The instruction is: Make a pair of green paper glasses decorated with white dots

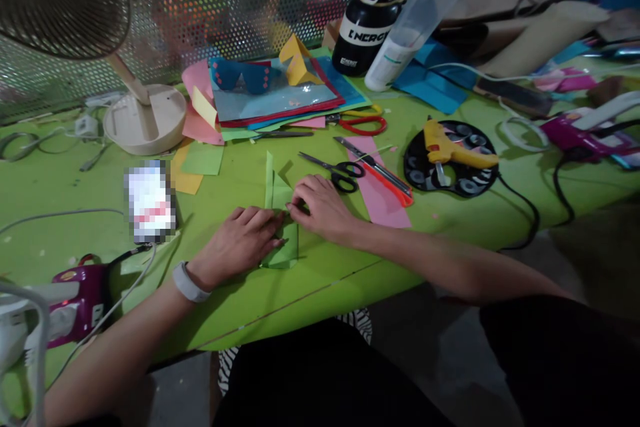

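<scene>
The green paper (281,227) lies flat on the green table (350,267), folded into a narrow strip whose long axis runs away from the person, from the near table edge up toward the black scissors (340,173). Both hands sit on it from opposite sides. The left hand (240,243) lies palm down on the paper's left half, fingers spread flat and nearly straight, pressing rather than gripping; nothing is closed inside it. The right hand (323,207) comes in from the paper's right, its fingers curled and drawn together at the paper's middle, where the fingertips appear to pinch or press a fold; whether an edge is actually caught between them cannot be told. The two sets of fingertips almost meet over the paper's centre line, so the fold lies directly between them, with the right hand slightly farther up the strip. The pink paper (385,200) and a red-handled knife (380,170) lie just to the right of the green paper, beyond the right hand.
</scene>
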{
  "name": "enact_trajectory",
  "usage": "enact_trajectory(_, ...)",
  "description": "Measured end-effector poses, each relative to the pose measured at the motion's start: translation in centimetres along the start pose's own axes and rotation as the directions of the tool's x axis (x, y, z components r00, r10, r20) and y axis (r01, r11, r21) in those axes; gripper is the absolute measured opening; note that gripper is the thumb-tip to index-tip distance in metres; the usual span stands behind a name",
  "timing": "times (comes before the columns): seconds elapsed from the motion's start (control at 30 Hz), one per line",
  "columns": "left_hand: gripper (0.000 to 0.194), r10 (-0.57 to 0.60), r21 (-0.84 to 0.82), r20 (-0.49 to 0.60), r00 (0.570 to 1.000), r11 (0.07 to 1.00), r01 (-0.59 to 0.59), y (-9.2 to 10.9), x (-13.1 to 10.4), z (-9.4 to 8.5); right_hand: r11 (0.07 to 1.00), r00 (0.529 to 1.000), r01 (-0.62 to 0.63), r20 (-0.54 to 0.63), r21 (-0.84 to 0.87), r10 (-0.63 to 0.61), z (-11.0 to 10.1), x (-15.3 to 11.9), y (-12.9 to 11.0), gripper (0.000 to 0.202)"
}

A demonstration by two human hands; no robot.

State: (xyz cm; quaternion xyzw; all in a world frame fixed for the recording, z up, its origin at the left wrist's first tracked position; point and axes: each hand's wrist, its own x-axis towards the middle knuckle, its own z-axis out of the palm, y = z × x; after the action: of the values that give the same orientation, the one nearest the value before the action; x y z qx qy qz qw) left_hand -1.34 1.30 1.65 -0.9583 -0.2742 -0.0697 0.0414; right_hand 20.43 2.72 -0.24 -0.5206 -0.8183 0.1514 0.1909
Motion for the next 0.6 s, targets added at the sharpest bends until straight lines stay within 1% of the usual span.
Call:
enact_trajectory(0.13,0.039,0.001,-0.005,0.007,1.0,1.0,-0.001,0.0,0.0,0.0,0.999,1.0,-0.018,-0.009,0.04,0.018,0.0,0.2,0.2,0.013)
enact_trajectory(0.27,0.04,0.003,0.009,0.013,1.0,1.0,-0.003,-0.1,0.0,0.1,0.971,0.995,-0.075,-0.049,0.225,0.088,-0.3,0.6,1.0,0.016)
enact_trajectory(0.33,0.04,0.003,0.017,0.017,1.0,1.0,-0.003,-0.1,0.0,0.1,0.963,0.993,-0.076,-0.072,0.258,0.098,-0.4,0.6,1.2,0.017)
enact_trajectory(0.4,0.04,0.003,0.021,0.016,1.0,1.0,-0.003,-0.1,0.0,0.1,0.977,0.993,-0.066,-0.08,0.202,0.083,-0.4,0.6,1.1,0.019)
enact_trajectory(0.53,0.039,0.001,0.017,0.007,1.0,1.0,-0.001,-0.1,0.0,0.1,0.998,0.996,-0.057,-0.066,0.025,0.059,0.0,0.3,0.7,0.023)
enact_trajectory(0.6,0.039,0.002,0.018,0.005,1.0,1.0,-0.002,-0.2,0.0,0.2,0.998,0.997,-0.062,-0.045,-0.015,0.062,0.1,0.2,0.6,0.023)
